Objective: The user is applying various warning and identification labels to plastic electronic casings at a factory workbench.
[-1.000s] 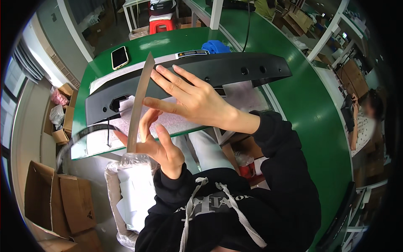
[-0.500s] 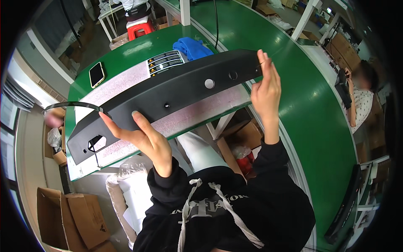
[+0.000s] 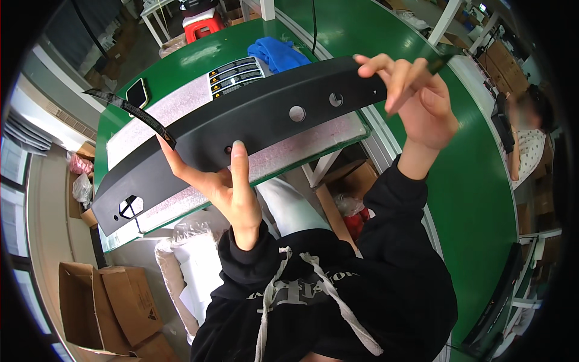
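A long black panel with several holes slants across the white-topped board. My left hand grips its near edge, thumb on the face beside a small hole and the lower fingers hidden. At my left index fingertip hangs a curved black strip label, its far end in the air. By the panel's right end is my right hand, palm turned toward me and fingers bent, one fingertip at the panel's corner. A blurred dark strip sticks out from its upper fingers.
Beyond the panel lie a label sheet, a blue cloth and a phone on the green table. Cardboard boxes stand at the lower left. On the right, across the green surface, sits another person.
My right hand has shifted right and bent its fingers, and a dark strip now shows there. My left thumb has moved right along the panel; the strip label at my index finger has swung upward.
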Tool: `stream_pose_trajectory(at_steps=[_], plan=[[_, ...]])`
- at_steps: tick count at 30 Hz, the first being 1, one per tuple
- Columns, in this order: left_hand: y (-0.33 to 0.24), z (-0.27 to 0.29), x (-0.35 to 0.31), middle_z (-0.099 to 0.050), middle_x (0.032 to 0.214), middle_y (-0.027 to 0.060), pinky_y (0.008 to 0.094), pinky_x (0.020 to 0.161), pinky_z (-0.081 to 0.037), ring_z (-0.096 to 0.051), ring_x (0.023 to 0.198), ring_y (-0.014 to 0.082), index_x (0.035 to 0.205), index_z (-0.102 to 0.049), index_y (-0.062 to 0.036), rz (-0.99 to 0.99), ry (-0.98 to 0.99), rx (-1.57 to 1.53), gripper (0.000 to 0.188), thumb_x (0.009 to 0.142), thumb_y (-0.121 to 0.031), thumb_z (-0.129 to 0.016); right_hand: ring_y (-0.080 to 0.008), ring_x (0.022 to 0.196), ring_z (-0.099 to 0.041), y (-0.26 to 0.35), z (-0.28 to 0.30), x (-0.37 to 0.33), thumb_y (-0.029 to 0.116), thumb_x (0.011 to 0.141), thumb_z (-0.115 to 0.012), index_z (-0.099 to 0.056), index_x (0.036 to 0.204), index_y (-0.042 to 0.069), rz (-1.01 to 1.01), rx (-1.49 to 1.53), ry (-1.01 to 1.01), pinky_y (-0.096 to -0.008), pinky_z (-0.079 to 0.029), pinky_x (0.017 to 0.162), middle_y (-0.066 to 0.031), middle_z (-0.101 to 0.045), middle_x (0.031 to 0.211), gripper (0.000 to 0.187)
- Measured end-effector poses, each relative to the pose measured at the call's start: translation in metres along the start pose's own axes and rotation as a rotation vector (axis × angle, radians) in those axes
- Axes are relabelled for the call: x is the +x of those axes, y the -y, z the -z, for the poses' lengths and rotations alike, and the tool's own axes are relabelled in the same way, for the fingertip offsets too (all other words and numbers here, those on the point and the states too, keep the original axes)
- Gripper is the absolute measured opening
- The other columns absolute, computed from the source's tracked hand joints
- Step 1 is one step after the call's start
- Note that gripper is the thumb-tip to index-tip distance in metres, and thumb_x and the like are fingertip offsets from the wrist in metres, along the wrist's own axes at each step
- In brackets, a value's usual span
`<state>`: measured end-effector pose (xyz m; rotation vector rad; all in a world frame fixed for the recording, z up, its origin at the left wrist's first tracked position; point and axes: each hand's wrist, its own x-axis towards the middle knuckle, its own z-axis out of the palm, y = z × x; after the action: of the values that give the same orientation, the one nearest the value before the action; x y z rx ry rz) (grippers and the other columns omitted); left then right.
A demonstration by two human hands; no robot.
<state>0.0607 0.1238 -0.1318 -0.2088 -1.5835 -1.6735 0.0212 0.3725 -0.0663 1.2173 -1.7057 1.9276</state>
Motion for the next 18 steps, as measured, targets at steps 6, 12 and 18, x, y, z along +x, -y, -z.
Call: stream_pose_trajectory(at_steps=[6, 12, 18], plan=[[-0.001, 0.009, 0.001, -0.007, 0.148, 0.0115, 0.0349, 0.101, -0.034, -0.026, 0.130, 0.0226, 0.146, -0.006, -0.0100, 0.156, 0.056, -0.146, 0.097, 0.072, 0.004, -0.067, -0.0180, 0.086, -0.053, -0.018, -0.043, 0.026, 0.009, 0.077, -0.065, -0.056, 0.072, 0.005, -0.229, -0.450, 0.160, -0.0370, -0.031, 0.099, -0.0008, -0.056, 0.075, 0.012], [0.000, 0.008, 0.001, -0.005, 0.147, 0.0112, 0.0368, 0.101, -0.034, -0.024, 0.131, 0.0240, 0.146, -0.004, -0.0106, 0.176, 0.081, -0.149, 0.103, 0.068, 0.005, -0.069, -0.0129, 0.072, -0.050, -0.024, -0.054, 0.026, 0.009, 0.072, -0.074, -0.056, 0.069, 0.006, -0.149, -0.739, 0.122, -0.0302, -0.038, 0.083, -0.0002, -0.052, 0.072, 0.019], [0.004, 0.007, 0.001, -0.008, 0.147, 0.0122, 0.0387, 0.101, -0.036, -0.024, 0.131, 0.0249, 0.146, -0.003, -0.0113, 0.156, 0.073, -0.158, 0.105, 0.066, 0.007, -0.069, -0.0103, 0.067, -0.048, -0.030, -0.056, 0.026, 0.011, 0.070, -0.077, -0.056, 0.068, 0.006, -0.094, -0.805, 0.095, -0.0252, -0.038, 0.067, 0.0009, -0.052, 0.071, 0.022]])
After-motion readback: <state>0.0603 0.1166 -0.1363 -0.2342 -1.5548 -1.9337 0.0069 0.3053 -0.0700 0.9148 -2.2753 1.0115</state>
